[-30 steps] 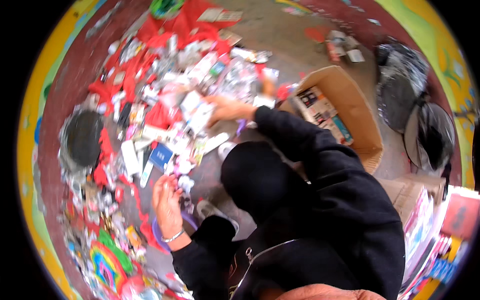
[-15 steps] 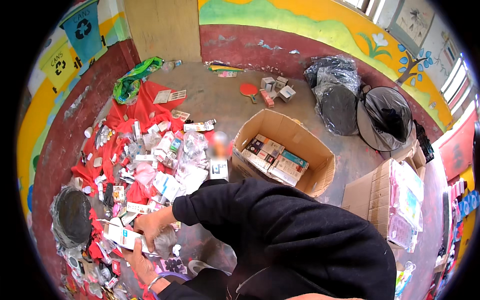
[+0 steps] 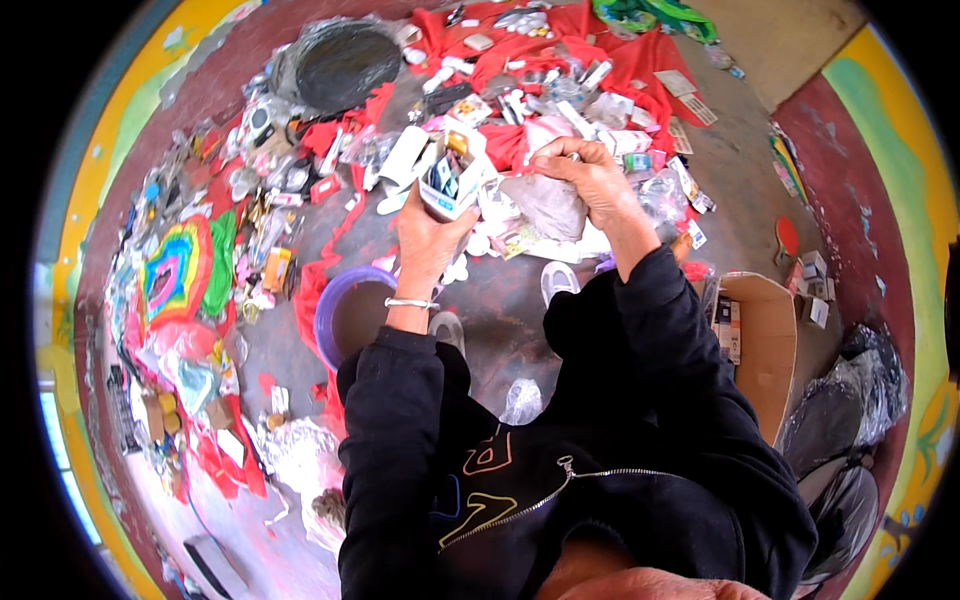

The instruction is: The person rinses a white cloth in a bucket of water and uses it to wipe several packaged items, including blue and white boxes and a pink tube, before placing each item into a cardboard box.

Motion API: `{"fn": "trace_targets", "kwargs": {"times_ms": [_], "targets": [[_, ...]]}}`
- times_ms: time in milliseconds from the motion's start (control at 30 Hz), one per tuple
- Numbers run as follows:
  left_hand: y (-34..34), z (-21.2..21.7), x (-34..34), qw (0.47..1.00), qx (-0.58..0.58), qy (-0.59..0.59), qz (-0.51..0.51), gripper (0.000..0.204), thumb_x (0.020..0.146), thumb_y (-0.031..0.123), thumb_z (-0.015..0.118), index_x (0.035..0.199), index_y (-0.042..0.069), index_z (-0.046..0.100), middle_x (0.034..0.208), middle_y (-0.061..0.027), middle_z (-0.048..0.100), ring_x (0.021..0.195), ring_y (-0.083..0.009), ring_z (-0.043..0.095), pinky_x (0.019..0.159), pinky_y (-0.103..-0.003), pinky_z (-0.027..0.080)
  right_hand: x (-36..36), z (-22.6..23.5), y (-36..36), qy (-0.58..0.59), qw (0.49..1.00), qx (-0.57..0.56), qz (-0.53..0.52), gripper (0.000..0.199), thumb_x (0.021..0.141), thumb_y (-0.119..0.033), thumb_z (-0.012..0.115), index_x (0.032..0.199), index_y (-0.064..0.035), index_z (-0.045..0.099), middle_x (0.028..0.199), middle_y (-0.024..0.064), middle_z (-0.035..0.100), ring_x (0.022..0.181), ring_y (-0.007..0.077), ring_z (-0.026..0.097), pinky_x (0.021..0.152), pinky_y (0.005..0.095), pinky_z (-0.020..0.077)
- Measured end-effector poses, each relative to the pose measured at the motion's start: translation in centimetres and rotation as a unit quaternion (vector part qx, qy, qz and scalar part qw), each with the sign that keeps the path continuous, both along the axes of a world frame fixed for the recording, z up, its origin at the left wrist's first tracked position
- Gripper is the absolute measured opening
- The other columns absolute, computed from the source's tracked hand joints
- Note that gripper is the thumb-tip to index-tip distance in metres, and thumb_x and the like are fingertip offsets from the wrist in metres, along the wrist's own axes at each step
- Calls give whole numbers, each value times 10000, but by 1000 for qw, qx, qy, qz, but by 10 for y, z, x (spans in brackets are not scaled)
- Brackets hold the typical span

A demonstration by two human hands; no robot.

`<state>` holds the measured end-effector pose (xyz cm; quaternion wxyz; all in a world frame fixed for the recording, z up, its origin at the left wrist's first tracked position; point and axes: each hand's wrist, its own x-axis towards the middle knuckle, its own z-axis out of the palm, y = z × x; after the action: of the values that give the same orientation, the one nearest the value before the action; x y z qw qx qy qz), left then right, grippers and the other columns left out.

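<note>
My left hand (image 3: 425,238) grips a small white cardboard box (image 3: 447,209) by its lower end. Its top stands open, and several small dark, bluish and yellow-brown items show inside; I cannot make out their kind. To the right, my right hand (image 3: 600,185) pinches a crumpled greyish bag or cloth (image 3: 548,208), which hangs from the fingers apart from the box. Beneath both hands spreads a heap of small packages and plastic bits on red cloth (image 3: 560,45). Just left of my left wrist is a purple-rimmed bucket (image 3: 325,310).
A black plastic-wrapped round tub (image 3: 348,68) stands at the far left. Nearer on the left lies a rainbow-coloured piece (image 3: 178,268) among clutter. A brown carton (image 3: 770,340) with small boxes sits by my right arm, and a red paddle (image 3: 787,238) lies beyond it.
My view has swung left and down. Both hands were together at the white box; now the right hand is away from it with the greyish bag or cloth, while the left hand keeps the box.
</note>
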<state>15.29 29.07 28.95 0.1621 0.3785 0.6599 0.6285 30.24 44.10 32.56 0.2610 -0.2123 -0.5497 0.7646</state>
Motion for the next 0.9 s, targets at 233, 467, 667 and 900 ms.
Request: {"fn": "trace_targets", "kwargs": {"times_ms": [233, 467, 667, 900], "targets": [[9, 12, 17, 990, 18, 126, 61, 585, 581, 98, 749, 1092, -19, 489, 983, -146, 596, 905, -185, 591, 770, -292, 463, 7, 20, -17, -60, 976, 183, 106, 195, 708, -97, 679, 872, -14, 613, 748, 24, 598, 686, 89, 568, 655, 218, 438], [11, 10, 23, 963, -6, 230, 137, 732, 558, 73, 743, 1195, 12, 388, 1086, -169, 482, 1007, -317, 476, 849, -371, 388, -1, 20, -34, -29, 981, 170, 86, 532, 728, -230, 674, 1143, 37, 474, 746, 72, 595, 709, 123, 563, 675, 261, 447], [21, -16, 18, 977, 32, 193, 90, 882, 507, 42, 790, 1245, -1, 307, 1082, -170, 457, 1015, -322, 460, 851, -376, 394, -12, 20, -45, -104, 953, 281, 36, 230, 794, -166, 524, 898, 37, 553, 689, 68, 539, 644, 105, 469, 587, 257, 402], [26, -12, 24, 943, 113, -264, -166, 1004, 516, 14, 789, 1327, 19, 197, 1220, -119, 401, 1092, -242, 451, 888, -321, 403, -14, 13, -34, -67, 991, 118, -7, 183, 761, -94, 464, 848, 28, 569, 693, 22, 534, 639, 84, 469, 577, 239, 393]]}}
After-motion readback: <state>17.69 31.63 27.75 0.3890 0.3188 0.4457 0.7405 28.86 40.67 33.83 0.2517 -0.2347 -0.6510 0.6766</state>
